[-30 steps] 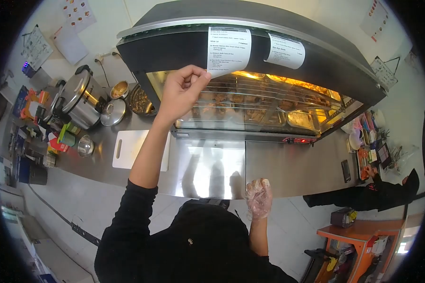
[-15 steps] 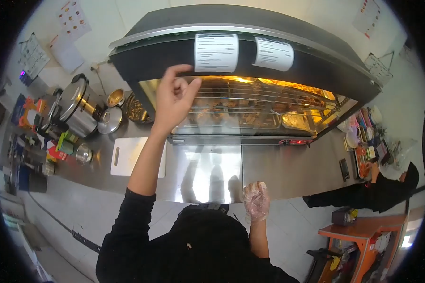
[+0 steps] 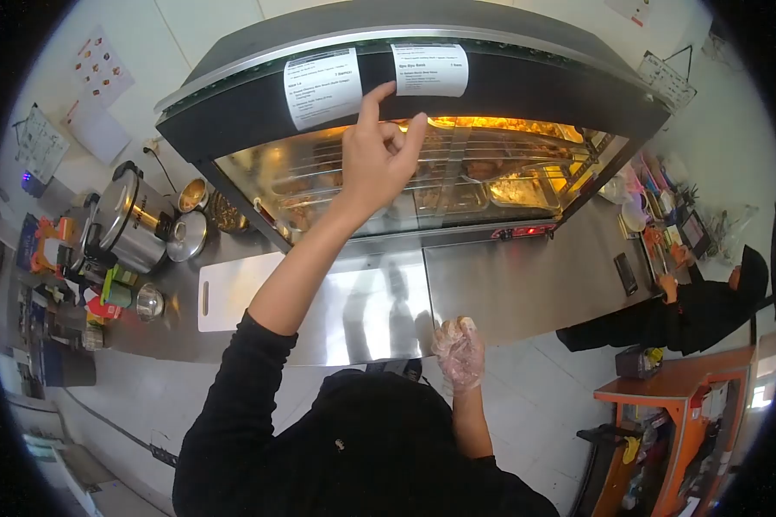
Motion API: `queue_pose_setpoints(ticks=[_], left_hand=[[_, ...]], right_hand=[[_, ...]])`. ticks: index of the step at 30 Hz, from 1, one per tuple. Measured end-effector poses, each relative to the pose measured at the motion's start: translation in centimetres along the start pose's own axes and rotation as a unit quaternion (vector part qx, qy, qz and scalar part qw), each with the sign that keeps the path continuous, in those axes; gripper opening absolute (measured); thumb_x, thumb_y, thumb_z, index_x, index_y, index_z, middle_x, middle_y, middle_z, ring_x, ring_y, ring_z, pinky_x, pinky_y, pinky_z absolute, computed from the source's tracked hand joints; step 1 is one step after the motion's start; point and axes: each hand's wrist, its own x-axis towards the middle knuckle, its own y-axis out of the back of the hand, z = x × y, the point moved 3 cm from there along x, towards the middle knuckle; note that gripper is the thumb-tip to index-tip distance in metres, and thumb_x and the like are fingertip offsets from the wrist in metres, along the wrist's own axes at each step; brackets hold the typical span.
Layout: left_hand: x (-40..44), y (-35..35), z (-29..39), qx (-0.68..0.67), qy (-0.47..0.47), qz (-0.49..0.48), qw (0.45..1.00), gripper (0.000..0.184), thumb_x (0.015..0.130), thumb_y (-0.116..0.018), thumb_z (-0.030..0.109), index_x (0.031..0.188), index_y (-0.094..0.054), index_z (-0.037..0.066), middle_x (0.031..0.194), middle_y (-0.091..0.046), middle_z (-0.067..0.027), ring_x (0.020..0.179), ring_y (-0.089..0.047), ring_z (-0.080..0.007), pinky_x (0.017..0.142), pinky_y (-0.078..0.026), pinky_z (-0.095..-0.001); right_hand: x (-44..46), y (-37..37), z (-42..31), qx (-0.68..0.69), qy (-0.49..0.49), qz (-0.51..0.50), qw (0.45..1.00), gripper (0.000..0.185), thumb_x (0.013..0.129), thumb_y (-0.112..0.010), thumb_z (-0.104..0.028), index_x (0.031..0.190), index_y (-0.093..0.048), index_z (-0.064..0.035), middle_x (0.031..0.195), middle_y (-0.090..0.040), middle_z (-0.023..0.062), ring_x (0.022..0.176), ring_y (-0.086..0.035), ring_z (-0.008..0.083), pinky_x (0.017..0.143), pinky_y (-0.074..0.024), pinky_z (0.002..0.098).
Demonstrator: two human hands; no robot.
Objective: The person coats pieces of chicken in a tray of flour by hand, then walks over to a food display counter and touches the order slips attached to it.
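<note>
My bare left hand is raised in front of the heated display cabinet. Its index finger points up to the lower left edge of the right-hand printed slip, thumb apart, other fingers curled, nothing held. Another printed slip hangs to the left on the same black panel. Behind the glass, trays of food stand under warm light. My right hand, in a clear plastic glove, is curled into a loose fist by the counter's front edge; no object shows in it.
On the left of the steel counter are a white cutting board, a large metal pot and a small steel bowl. A phone lies at the right, near a person in black. An orange shelf stands below.
My left hand has moved right, from the left slip to the right one. The view has shifted, so the cabinet sits further left. My right hand stays curled near the counter edge.
</note>
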Motion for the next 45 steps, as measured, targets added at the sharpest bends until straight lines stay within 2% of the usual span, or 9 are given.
queue_pose_setpoints(ticks=[2, 4, 7, 9, 11, 13, 23, 26, 45], left_hand=[[0.3, -0.7, -0.3, -0.009, 0.002, 0.012, 1.0, 0.042, 0.091, -0.062, 0.018, 0.121, -0.047, -0.007, 0.05, -0.055, -0.0005, 0.044, -0.05, -0.0049, 0.044, -0.036, -0.0209], [0.5, -1.2, -0.8, -0.029, 0.026, 0.028, 0.999, 0.033, 0.091, -0.058, 0.017, 0.111, -0.052, -0.009, 0.048, -0.055, -0.0045, 0.043, -0.052, -0.0082, 0.045, -0.039, -0.0252], [0.6, -1.3, -0.7, -0.067, 0.058, 0.047, 0.995, 0.027, 0.094, -0.055, 0.017, 0.104, -0.052, -0.008, 0.05, -0.057, -0.0055, 0.044, -0.053, -0.0087, 0.044, -0.039, -0.0246], [0.4, -1.3, -0.6, -0.082, 0.063, 0.055, 0.993, 0.027, 0.095, -0.054, 0.018, 0.104, -0.052, -0.007, 0.051, -0.056, -0.0044, 0.043, -0.051, -0.0076, 0.042, -0.038, -0.0236], [0.4, -1.3, -0.8, -0.094, 0.068, 0.065, 0.991, 0.026, 0.097, -0.053, 0.02, 0.103, -0.051, -0.005, 0.051, -0.055, -0.0032, 0.042, -0.049, -0.0065, 0.039, -0.037, -0.0226], [0.5, -1.3, -0.9, -0.096, 0.065, 0.057, 0.992, 0.025, 0.097, -0.052, 0.02, 0.102, -0.051, -0.004, 0.051, -0.054, -0.0027, 0.041, -0.048, -0.0062, 0.039, -0.036, -0.0227], [0.6, -1.0, -0.8, -0.083, 0.058, 0.07, 0.992, 0.023, 0.097, -0.052, 0.018, 0.101, -0.052, -0.004, 0.05, -0.054, -0.0021, 0.04, -0.046, -0.0054, 0.038, -0.036, -0.0229], [0.5, -0.8, -1.0, -0.064, 0.049, 0.068, 0.994, 0.022, 0.097, -0.053, 0.018, 0.1, -0.052, -0.004, 0.05, -0.054, -0.0018, 0.04, -0.046, -0.005, 0.038, -0.035, -0.0226], [0.4, -0.8, 0.0, -0.095, 0.079, 0.065, 0.99, 0.022, 0.096, -0.053, 0.017, 0.1, -0.054, -0.005, 0.05, -0.053, -0.0014, 0.04, -0.046, -0.0056, 0.039, -0.036, -0.023]], right_hand=[[-0.3, 0.4, -0.2, -0.008, 0.0, 0.063, 0.998, 0.019, 0.093, -0.055, -0.022, 0.08, -0.051, -0.0088, 0.072, -0.049, 0.0041, 0.066, -0.048, 0.0179, 0.058, -0.0402, 0.0302], [-0.4, 0.8, -0.4, -0.007, 0.003, 0.066, 0.998, 0.019, 0.093, -0.055, -0.021, 0.079, -0.051, -0.0087, 0.072, -0.05, 0.004, 0.067, -0.048, 0.0181, 0.057, -0.0407, 0.03], [-0.2, 2.0, -0.9, -0.004, -0.005, 0.037, 0.999, 0.016, 0.093, -0.055, -0.022, 0.082, -0.052, -0.0099, 0.074, -0.05, 0.0046, 0.069, -0.049, 0.0202, 0.057, -0.042, 0.0313], [-0.2, 1.5, -1.1, -0.001, -0.017, 0.008, 1.0, 0.014, 0.093, -0.053, -0.022, 0.085, -0.053, -0.0113, 0.076, -0.051, 0.0053, 0.071, -0.05, 0.0221, 0.057, -0.0427, 0.0327], [-0.2, 1.2, -1.3, 0.014, -0.012, 0.053, 0.998, 0.019, 0.092, -0.056, -0.021, 0.079, -0.051, -0.0086, 0.072, -0.05, 0.0042, 0.068, -0.048, 0.0192, 0.053, -0.0408, 0.0301], [0.0, 1.0, -1.5, 0.014, -0.013, 0.036, 0.999, 0.019, 0.093, -0.056, -0.021, 0.079, -0.051, -0.0087, 0.071, -0.049, 0.004, 0.068, -0.048, 0.0191, 0.053, -0.0404, 0.0299], [0.8, 0.4, -1.9, -0.007, -0.021, 0.0, 1.0, 0.018, 0.093, -0.054, -0.022, 0.081, -0.049, -0.01, 0.072, -0.047, 0.0036, 0.065, -0.045, 0.0185, 0.055, -0.0376, 0.0302], [0.7, 0.2, -1.8, -0.022, -0.026, 0.043, 0.998, 0.019, 0.093, -0.054, -0.023, 0.08, -0.048, -0.0104, 0.071, -0.046, 0.0037, 0.065, -0.044, 0.0185, 0.055, -0.037, 0.0301], [0.7, 0.2, -1.9, -0.006, -0.029, 0.02, 0.999, 0.019, 0.091, -0.056, -0.022, 0.078, -0.047, -0.0104, 0.069, -0.046, 0.0031, 0.062, -0.045, 0.0173, 0.054, -0.0376, 0.0287]])
